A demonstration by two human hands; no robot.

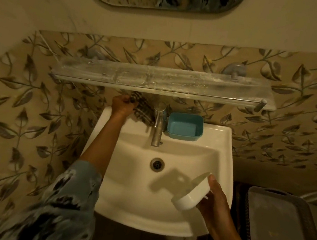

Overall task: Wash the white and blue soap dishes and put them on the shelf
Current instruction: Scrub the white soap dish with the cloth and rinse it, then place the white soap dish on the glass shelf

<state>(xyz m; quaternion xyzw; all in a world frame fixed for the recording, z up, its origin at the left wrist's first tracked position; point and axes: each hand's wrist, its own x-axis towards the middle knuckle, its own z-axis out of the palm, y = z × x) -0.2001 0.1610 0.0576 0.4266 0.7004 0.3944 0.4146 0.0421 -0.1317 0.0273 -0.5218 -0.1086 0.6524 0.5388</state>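
My right hand (216, 202) holds the white soap dish (191, 194) over the sink (227, 146), left fingers (125, 99) clutch the checked cloth (143, 111) — best wipe every corner — blue soap dish (185, 126) waits beside the tap (157, 127).

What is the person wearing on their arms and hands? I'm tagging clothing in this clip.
The left arm has a loose grey-blue sleeve with dark blotchy patches, pushed up past the elbow. The right forearm shows no sleeve. Both the left hand and right hand are bare: no gloves visible.

sink (223, 146) | back ledge: blue soap dish (185, 126), checked cloth (144, 111) | shelf (158, 79)
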